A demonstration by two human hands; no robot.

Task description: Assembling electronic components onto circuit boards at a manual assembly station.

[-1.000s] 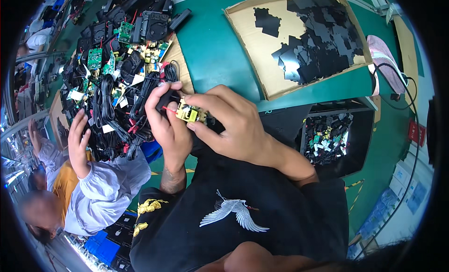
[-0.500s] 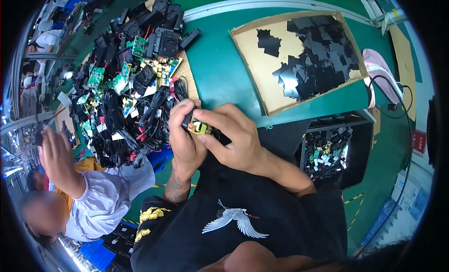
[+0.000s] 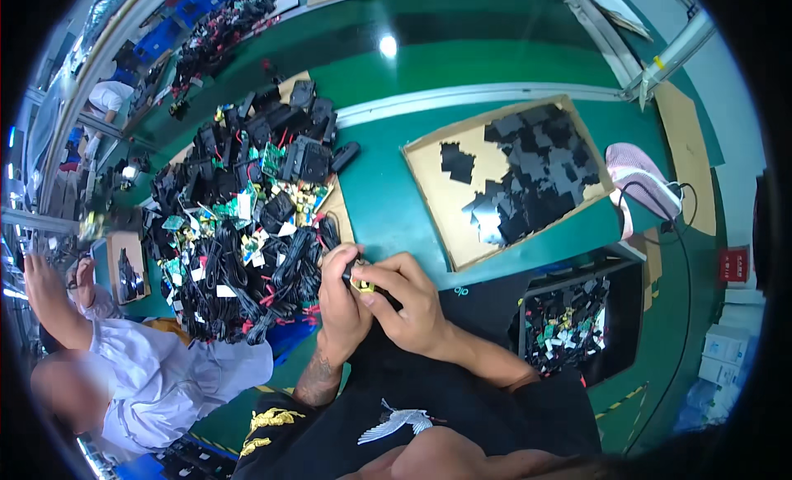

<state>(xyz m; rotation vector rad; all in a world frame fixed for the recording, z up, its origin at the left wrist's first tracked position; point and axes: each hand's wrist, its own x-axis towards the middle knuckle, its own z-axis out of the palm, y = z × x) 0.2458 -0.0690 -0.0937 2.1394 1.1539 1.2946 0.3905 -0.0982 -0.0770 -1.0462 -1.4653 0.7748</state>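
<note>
Close in front of my chest, my left hand [image 3: 340, 307] and my right hand [image 3: 408, 307] meet around a small circuit board [image 3: 363, 286] with a yellow component. A black part shows beside the board at the left fingertips, though its shape is mostly covered. The right thumb and forefinger pinch the board from the right, while the left fingers close on its other side. Just beyond my left hand lies a heap of black cables [image 3: 224, 261], green boards and black plastic housings.
Right of the heap, a shallow cardboard tray [image 3: 436, 209] holds black cut sheets [image 3: 536, 162]. A black bin [image 3: 623, 315] with boards stands lower right. A pink-white shoe-like item [image 3: 639, 179] with a cable lies beyond the tray. At left, a co-worker in a white sleeve [image 3: 161, 373] raises a hand [image 3: 49, 303].
The view has tilted, so the bench and my hands sit lower in the picture. Both hands keep hold of the board. The co-worker's raised hand has shifted left.
</note>
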